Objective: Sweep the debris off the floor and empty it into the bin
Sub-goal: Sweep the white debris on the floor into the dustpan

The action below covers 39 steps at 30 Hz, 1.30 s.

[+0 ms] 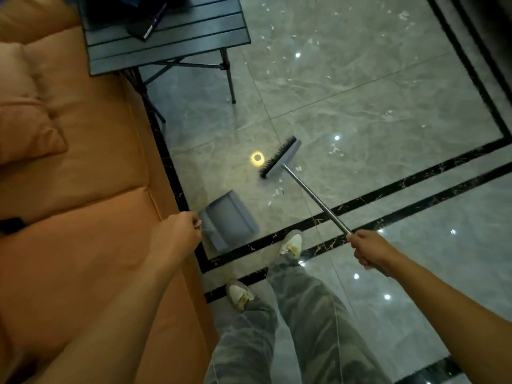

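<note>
The right hand [371, 252], at lower right, is wrapped in a fist around the metal handle of the broom [279, 157], whose dark bristles rest on the marble floor [388, 112] at centre frame. The left hand [180, 231] has its fingers curled at the near edge of the grey dustpan [228, 221], holding it tilted on the floor just beside the orange sofa [83, 162]. White scraps of debris [277, 191] lie between the broom head and the dustpan, with more scattered across the upper right. A dark slatted folding table [166, 37] stands at upper left.
</note>
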Motion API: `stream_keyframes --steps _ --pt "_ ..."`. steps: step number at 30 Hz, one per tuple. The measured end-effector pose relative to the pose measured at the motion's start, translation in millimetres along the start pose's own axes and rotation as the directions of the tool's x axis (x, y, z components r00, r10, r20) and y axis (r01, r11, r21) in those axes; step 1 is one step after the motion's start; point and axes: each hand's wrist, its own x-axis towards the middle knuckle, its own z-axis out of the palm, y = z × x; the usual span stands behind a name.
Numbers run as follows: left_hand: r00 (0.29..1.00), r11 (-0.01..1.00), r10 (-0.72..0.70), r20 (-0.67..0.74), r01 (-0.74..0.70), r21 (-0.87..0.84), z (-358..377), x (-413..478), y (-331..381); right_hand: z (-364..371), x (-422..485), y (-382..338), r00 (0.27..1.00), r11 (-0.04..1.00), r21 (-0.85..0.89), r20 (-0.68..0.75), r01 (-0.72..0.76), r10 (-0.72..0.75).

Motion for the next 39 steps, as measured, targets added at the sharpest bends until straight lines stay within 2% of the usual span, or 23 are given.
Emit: stream_keyframes --steps 3,6,8,11,13,15,17,19,20,28,33,39 --pt "0.999 0.995 0.053 0.012 -0.054 0.08 -26 25 28 -22 5 4 0.997 0.995 0.1 -0.065 -0.021 0.028" --pt "0.995 0.981 0.095 0.026 -0.098 0.168 -46 54 56 -51 36 -5 0.979 0.997 0.078 -0.2 -0.015 0.03" --pt "0.994 0.98 0.105 -0.018 -0.1 0.174 -54 62 69 -69 55 -17 0.945 0.999 0.032 -0.326 -0.007 0.017" --pt "0.99 0.966 0.132 -0.056 -0.116 0.229 -63 71 87 -90 81 -25 0.888 0.993 -0.043 -0.452 -0.107 0.077" --pt "0.987 0.955 0.148 -0.055 -0.128 0.268 -69 79 98 -98 95 -30 0.866 0.986 -0.028 -0.481 -0.167 0.134" --pt "0.985 0.945 0.16 -0.062 -0.135 0.298 -73 87 103 -99 106 -40 0.89 0.976 0.074 -0.401 -0.203 0.215" --pt "0.986 0.944 0.155 -0.056 -0.131 0.303 -72 89 99 -96 118 -43 0.934 0.966 0.144 -0.259 -0.215 0.247" --pt "0.988 0.949 0.146 -0.045 -0.126 0.29 -70 87 91 -84 123 -42 0.927 0.904 0.307 -0.135 -0.296 0.349" --pt "0.989 0.951 0.144 -0.041 -0.127 0.282 -69 85 88 -76 124 -38 0.926 0.891 0.319 -0.091 -0.322 0.367" --pt "0.984 0.959 0.134 -0.116 -0.099 0.265 -54 61 64 -26 93 -15 0.946 0.943 0.09 -0.022 -0.319 0.322" --pt "0.972 0.955 0.212 -0.103 -0.184 0.232 -44 45 43 15 70 -3 0.963 0.963 0.019 0.025 -0.27 0.27" --pt "0.95 0.945 0.247 -0.191 -0.192 0.266 -38 9 26 68 20 11 0.951 0.956 0.009 0.105 -0.294 0.292"
